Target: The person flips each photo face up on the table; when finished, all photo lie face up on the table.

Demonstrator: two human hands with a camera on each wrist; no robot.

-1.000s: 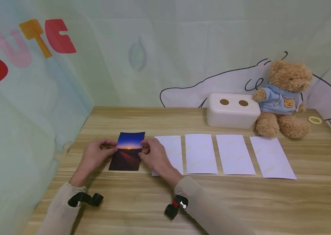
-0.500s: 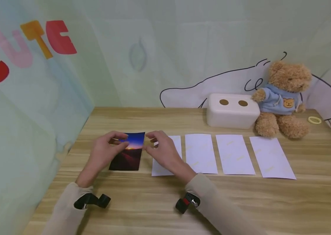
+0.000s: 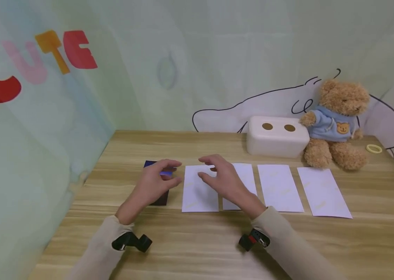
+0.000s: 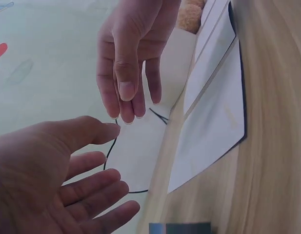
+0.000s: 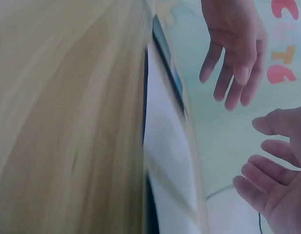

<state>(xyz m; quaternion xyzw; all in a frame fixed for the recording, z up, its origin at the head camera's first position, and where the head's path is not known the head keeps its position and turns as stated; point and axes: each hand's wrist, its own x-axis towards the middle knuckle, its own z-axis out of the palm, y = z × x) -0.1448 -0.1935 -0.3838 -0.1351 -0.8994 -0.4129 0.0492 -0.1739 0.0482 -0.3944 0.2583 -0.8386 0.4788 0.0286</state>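
My left hand [image 3: 153, 182] hovers above the dark sunset photo [image 3: 162, 200] at the row's left end and covers much of it. Its fingers are apart and hold nothing. To its right, my right hand [image 3: 226, 179] is raised over the first two white cards, fingers loosely bent and empty. The leftmost white card [image 3: 197, 200] lies flat beside the photo. Partly behind my right hand is the second white card [image 3: 244, 175]. In the left wrist view, both hands [image 4: 96, 190] face each other in the air, apart from the cards.
Farther right lie a third white card [image 3: 280, 188] and a fourth [image 3: 324, 192]. Behind them stand a white box [image 3: 277, 142] with two round holes and a teddy bear [image 3: 340, 112] in a blue hoodie. A yellow ring [image 3: 373, 149] lies at the table's back right.
Both hands have let go of the sunset photo, lifted and moved right. The photo stays on the table, face up. The white cards have kept their places.
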